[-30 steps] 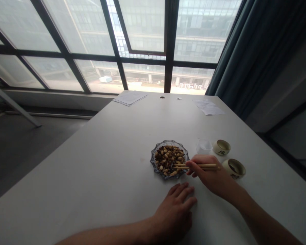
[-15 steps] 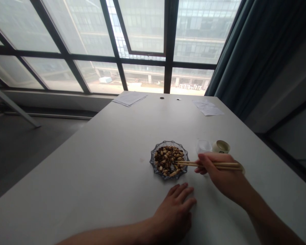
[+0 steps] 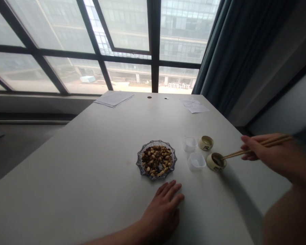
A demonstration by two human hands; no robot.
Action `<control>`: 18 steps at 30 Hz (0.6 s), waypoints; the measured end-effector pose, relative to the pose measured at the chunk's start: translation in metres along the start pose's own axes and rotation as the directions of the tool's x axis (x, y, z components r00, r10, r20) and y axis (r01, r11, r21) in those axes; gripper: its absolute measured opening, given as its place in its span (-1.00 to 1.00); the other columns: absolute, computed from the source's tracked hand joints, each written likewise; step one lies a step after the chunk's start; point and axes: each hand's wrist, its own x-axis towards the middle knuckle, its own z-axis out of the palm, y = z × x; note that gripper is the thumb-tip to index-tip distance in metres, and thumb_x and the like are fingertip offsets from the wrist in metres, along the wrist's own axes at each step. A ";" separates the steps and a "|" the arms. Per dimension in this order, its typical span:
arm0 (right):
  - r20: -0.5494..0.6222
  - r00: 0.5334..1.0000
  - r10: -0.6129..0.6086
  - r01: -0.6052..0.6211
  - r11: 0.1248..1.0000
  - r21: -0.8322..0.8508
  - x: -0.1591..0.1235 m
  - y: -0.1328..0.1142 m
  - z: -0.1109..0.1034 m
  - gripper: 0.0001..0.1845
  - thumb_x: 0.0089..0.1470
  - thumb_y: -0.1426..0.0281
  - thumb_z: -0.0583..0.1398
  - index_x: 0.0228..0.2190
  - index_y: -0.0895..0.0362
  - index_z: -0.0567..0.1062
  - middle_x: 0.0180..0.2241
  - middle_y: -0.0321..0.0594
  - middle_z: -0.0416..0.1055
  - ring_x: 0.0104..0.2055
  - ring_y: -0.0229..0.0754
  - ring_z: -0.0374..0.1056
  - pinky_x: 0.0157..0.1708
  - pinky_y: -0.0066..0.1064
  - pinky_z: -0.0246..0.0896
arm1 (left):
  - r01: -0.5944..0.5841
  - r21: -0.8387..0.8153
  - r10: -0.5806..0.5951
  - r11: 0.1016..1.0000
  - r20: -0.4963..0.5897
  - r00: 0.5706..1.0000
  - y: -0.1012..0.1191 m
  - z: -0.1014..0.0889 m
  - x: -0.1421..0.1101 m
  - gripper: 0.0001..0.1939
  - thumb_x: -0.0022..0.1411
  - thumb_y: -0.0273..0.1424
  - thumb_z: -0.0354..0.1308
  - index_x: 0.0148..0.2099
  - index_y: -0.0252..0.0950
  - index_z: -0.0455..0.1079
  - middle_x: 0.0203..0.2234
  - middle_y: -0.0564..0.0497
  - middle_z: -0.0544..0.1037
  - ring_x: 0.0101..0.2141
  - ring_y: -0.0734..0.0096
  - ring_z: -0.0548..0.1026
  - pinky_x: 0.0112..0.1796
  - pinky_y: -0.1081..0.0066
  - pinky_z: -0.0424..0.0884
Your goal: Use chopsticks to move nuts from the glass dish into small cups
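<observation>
My right hand (image 3: 267, 149) is closed around a pair of wooden chopsticks (image 3: 255, 149). Their tips reach into the nearer ceramic cup (image 3: 214, 167), which has dark bits inside; whether the tips pinch anything is too small to tell. My left hand (image 3: 164, 207) rests palm down on the table with its fingers stretched out, holding nothing. Just beyond it stands a scalloped glass dish (image 3: 140, 165) of mixed nuts and seeds (image 3: 155, 158). A small gap shows among the nuts at the dish's right side.
Two clear plastic containers (image 3: 197, 162) sit between the dish and the cups. A second ceramic cup (image 3: 206, 143) stands behind the nearer one. Papers (image 3: 114, 99) lie at the far left of the white table (image 3: 91, 160), with more sheets (image 3: 194, 105) at the far right.
My right hand has carried the chopsticks from the glass dish rightward to the nearer cup. The view has turned right. My left hand stays in place on the table.
</observation>
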 end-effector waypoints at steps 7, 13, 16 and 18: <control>0.193 0.966 0.171 -0.162 0.985 -0.061 0.023 -0.011 0.026 -0.64 0.12 0.12 0.35 -0.38 0.21 0.63 -0.41 0.10 0.65 -0.38 0.06 0.63 -0.46 -0.38 0.46 | -0.026 0.015 0.027 1.000 -0.028 0.999 -0.005 0.005 0.002 -0.31 0.04 -0.66 0.11 0.22 -0.15 0.30 0.38 -0.03 0.24 0.39 0.05 0.12 0.34 0.01 0.11; 0.109 0.984 0.143 -0.146 0.989 0.017 0.019 -0.016 0.028 -0.66 0.09 0.14 0.38 -0.44 0.18 0.59 -0.48 -0.01 0.62 -0.44 0.04 0.63 -0.52 -0.37 0.53 | -0.016 0.027 0.016 1.000 -0.012 1.000 -0.001 0.001 0.002 -0.34 0.05 -0.66 0.10 0.21 -0.17 0.32 0.37 -0.04 0.26 0.38 0.05 0.13 0.33 -0.01 0.12; 0.108 0.985 0.136 -0.138 0.990 0.007 0.016 -0.017 0.026 -0.66 0.07 0.13 0.40 -0.45 0.16 0.60 -0.51 -0.03 0.61 -0.47 0.05 0.62 -0.53 -0.33 0.56 | -0.016 0.030 0.016 0.999 -0.012 1.000 -0.001 0.001 0.002 -0.34 0.06 -0.66 0.10 0.21 -0.16 0.31 0.38 -0.03 0.25 0.38 0.06 0.13 0.33 -0.01 0.12; 0.068 0.991 0.115 -0.114 0.993 -0.017 0.013 -0.021 0.025 -0.67 0.12 0.13 0.37 -0.43 0.16 0.61 -0.48 -0.03 0.63 -0.47 0.03 0.62 -0.53 -0.35 0.55 | -0.013 0.030 0.014 0.999 -0.008 1.000 -0.001 0.001 0.002 -0.35 0.06 -0.66 0.10 0.21 -0.16 0.31 0.38 -0.03 0.25 0.39 0.07 0.12 0.33 0.00 0.11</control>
